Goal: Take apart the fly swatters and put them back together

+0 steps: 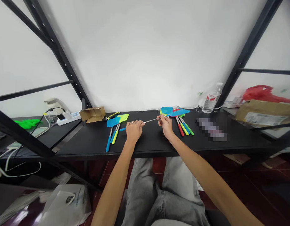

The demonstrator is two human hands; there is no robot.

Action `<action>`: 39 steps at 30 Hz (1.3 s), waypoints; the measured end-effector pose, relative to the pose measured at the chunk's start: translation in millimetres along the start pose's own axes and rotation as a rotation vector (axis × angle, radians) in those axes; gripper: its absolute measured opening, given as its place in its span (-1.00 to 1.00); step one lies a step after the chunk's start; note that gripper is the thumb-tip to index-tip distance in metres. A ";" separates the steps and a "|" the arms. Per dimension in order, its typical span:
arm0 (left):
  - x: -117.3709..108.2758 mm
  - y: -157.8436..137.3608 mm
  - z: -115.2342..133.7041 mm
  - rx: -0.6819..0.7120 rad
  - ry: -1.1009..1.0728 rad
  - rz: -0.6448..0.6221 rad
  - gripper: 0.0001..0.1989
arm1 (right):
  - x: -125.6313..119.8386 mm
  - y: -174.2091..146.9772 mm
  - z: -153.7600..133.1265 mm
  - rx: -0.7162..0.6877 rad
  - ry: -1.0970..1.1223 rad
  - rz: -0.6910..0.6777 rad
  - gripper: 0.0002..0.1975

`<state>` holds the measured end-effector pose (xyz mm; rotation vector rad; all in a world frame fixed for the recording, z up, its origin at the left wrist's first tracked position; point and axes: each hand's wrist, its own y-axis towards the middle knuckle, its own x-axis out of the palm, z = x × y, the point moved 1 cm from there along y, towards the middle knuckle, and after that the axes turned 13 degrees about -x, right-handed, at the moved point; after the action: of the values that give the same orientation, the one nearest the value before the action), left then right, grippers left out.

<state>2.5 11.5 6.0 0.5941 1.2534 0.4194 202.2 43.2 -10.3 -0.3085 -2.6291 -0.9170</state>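
Between my two hands a blue fly swatter [181, 112] with a thin metal rod lies stretched sideways above the black table. My left hand [134, 129] is closed round its handle end, and the blue grip sticks out to the left. The fingers of my right hand [166, 125] pinch the rod close to the blue paddle, which points right. Left of my left hand lie blue swatters [107, 143] and a yellow-green swatter [115, 137]. Beyond my right hand rest several more, with red [180, 128], yellow, blue and green [188, 127] handles; their heads overlap and are partly covered.
An open cardboard box [92, 114] and a yellow-black cutter [112, 116] lie at the back left. At the back right stands a water bottle [211, 99], near a blurred-out item [212, 128]. Black metal posts [248, 50] frame both sides. A power strip [69, 118] sits farther left.
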 end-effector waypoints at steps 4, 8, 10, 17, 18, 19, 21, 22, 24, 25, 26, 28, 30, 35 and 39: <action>-1.0 -2.5 2.0 0.088 -0.069 -0.051 -0.72 | 0.3 -2.0 -1.5 -0.005 -0.025 -0.113 -0.51; -1.2 -5.8 7.3 0.166 -0.124 -0.063 -0.77 | 4.8 -8.1 -3.2 -0.009 -0.124 -0.473 -0.54; -0.8 -6.8 9.3 0.195 -0.135 -0.072 -0.73 | 6.5 -10.3 -3.6 -0.001 -0.134 -0.559 -0.53; 0.2 -5.7 7.8 0.108 -0.127 -0.179 -0.63 | 7.1 -9.7 -3.4 0.026 -0.128 -0.537 -0.57; 0.6 -5.1 7.8 0.097 -0.131 -0.189 -0.63 | 7.1 -9.3 -3.5 0.029 -0.126 -0.503 -0.57; 1.2 -4.5 7.9 0.086 -0.135 -0.198 -0.63 | 7.2 -9.0 -3.6 0.034 -0.124 -0.471 -0.57; 2.3 -3.2 8.0 0.069 -0.140 -0.215 -0.64 | 7.5 -8.6 -3.7 0.042 -0.123 -0.422 -0.56; 2.6 -2.6 8.0 0.063 -0.140 -0.220 -0.64 | 7.6 -8.6 -3.7 0.044 -0.124 -0.405 -0.56; 2.7 -1.8 7.6 0.053 -0.135 -0.223 -0.64 | 7.4 -8.4 -3.6 0.045 -0.123 -0.376 -0.55; 2.4 -1.6 7.2 0.049 -0.131 -0.223 -0.64 | 7.1 -8.3 -3.3 0.045 -0.118 -0.357 -0.55; 2.0 -1.4 6.7 0.046 -0.125 -0.223 -0.64 | 6.5 -8.1 -2.9 0.044 -0.111 -0.335 -0.55; 1.1 -1.2 5.8 0.040 -0.116 -0.220 -0.64 | 5.2 -7.7 -1.4 0.045 -0.098 -0.292 -0.55; 0.5 -1.1 5.0 0.039 -0.118 -0.217 -0.65 | 4.1 -7.1 0.4 0.044 -0.090 -0.254 -0.55; 1.4 -1.2 4.4 0.040 -0.146 -0.203 -0.64 | 2.4 -4.4 2.1 0.017 -0.087 -0.160 -0.53; 1.7 -1.4 4.5 0.035 -0.156 -0.197 -0.61 | 0.0 -0.9 -1.5 -0.015 -0.087 -0.074 -0.53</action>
<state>7.3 10.6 4.7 0.5171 1.1585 0.1831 202.3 41.6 -9.7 -0.2622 -2.7301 -0.9681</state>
